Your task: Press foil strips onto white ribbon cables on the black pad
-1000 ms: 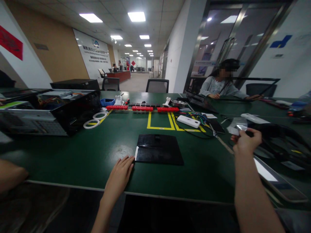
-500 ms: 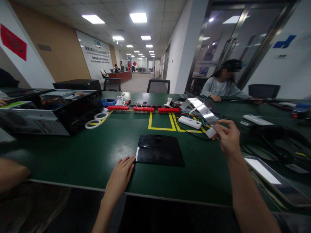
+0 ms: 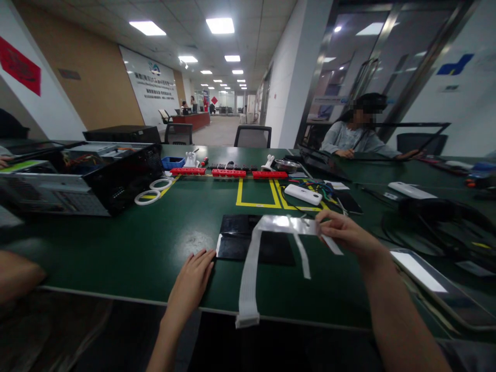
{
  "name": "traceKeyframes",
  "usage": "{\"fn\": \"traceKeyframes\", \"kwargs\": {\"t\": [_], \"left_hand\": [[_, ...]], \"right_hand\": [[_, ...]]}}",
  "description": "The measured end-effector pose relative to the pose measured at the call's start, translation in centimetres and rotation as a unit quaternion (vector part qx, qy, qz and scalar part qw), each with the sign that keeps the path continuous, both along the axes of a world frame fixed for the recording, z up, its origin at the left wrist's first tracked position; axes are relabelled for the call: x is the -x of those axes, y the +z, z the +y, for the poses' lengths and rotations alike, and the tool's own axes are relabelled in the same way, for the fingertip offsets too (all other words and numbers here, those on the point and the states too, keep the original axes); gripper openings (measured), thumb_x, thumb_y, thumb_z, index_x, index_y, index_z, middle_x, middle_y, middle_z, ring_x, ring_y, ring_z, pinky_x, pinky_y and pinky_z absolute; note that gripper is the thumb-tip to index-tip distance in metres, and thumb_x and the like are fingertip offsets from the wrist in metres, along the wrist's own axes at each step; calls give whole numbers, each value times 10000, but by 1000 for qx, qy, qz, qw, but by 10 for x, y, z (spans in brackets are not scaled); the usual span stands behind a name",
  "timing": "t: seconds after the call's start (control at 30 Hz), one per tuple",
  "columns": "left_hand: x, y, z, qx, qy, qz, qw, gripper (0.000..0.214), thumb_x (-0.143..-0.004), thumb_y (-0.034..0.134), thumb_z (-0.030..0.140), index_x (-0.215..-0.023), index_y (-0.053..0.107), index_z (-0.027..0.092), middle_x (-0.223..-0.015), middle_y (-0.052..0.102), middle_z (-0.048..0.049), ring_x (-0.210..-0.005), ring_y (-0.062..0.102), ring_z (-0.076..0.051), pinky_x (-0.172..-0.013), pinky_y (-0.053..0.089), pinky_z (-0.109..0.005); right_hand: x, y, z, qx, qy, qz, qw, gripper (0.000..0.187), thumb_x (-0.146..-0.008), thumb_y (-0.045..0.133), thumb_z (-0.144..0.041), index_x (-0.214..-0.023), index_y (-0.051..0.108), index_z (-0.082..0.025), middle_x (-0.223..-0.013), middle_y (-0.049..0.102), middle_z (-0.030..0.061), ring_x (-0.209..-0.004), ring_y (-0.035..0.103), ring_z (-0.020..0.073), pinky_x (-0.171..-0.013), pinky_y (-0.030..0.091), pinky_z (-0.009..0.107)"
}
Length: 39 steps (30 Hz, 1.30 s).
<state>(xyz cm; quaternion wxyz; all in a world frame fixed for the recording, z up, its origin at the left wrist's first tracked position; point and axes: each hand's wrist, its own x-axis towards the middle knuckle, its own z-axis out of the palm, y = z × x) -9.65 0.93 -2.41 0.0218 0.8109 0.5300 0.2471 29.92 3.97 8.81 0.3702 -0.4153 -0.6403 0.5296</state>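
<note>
My left hand [image 3: 190, 283] lies flat on the green table [image 3: 127, 253], fingers stretched out, its fingertips touching the left edge of a flat black panel [image 3: 253, 240]. My right hand [image 3: 341, 232] pinches a silvery strip with white flat ribbon cables [image 3: 267, 232] and holds it just above the black panel. One long ribbon [image 3: 248, 279] hangs down over the table's front edge, and a shorter one trails beside it.
An open computer case [image 3: 77, 178] stands at the left. Red blocks [image 3: 228, 173], white rings [image 3: 147, 197], a white power strip [image 3: 303, 194] and yellow floor-tape marks lie farther back. A tablet-like screen [image 3: 437, 284] and black cables lie at the right. A seated person [image 3: 356, 137] works across the table.
My right hand carried the ribbon-cable piece from the right side leftward and down over the black panel, and the ribbons unfolded. My left hand stayed still.
</note>
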Motion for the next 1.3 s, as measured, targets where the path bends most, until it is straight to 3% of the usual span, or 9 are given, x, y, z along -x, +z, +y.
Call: {"fn": "traceKeyframes", "kwargs": {"t": [0.17,0.4,0.63,0.73,0.87,1.03,1.3], "left_hand": [[0,2,-1,13,3,3,1000,341,-937,363,241,-1232,529,199,-1257,591,-60,-1220,478,-202,-1043,332,-455],[1,1,1,15,-2,0,1000,349,-942,339,222,-1234,527,193,-1261,587,-69,-1221,479,-193,-1044,332,-454],[-10,10,-1,-59,5,14,998,339,-936,344,210,-1206,539,147,-1230,606,-103,-1192,509,-233,-1026,344,-510],[-36,23,-9,-98,-30,34,994,343,-928,373,209,-1236,516,162,-1250,592,-97,-1199,501,-236,-1022,356,-500],[-75,32,-16,-95,-79,76,989,382,-915,433,265,-1272,486,141,-1300,550,-102,-1245,446,-261,-1036,338,-499],[-97,30,-13,-66,-76,112,989,510,-896,459,409,-1300,449,98,-1348,493,-134,-1284,385,-290,-1050,281,-542],[-97,19,-8,-39,-73,117,990,595,-892,424,475,-1343,388,88,-1380,438,-177,-1302,347,-324,-1033,246,-604]], "right_hand": [[20,-18,20,74,91,-126,985,359,-780,635,-427,-968,468,-171,-623,513,-46,-496,479,78,-430,327,170],[43,-47,34,112,120,-182,969,362,-771,607,-431,-959,432,-174,-561,483,-68,-418,464,74,-389,359,168],[45,-48,34,108,112,-199,968,345,-769,592,-403,-965,434,-166,-574,495,-59,-416,464,73,-379,377,170],[46,-50,35,109,108,-200,968,338,-767,587,-389,-969,434,-165,-570,496,-59,-408,459,72,-368,369,167],[45,-53,36,106,102,-204,968,329,-763,583,-382,-966,438,-167,-555,493,-63,-398,464,74,-361,369,164],[45,-52,35,111,95,-205,968,338,-751,589,-387,-957,433,-169,-558,504,-61,-397,473,71,-362,371,160],[45,-53,35,112,102,-192,970,318,-752,593,-374,-942,439,-171,-550,498,-66,-393,468,68,-359,367,158]]}}
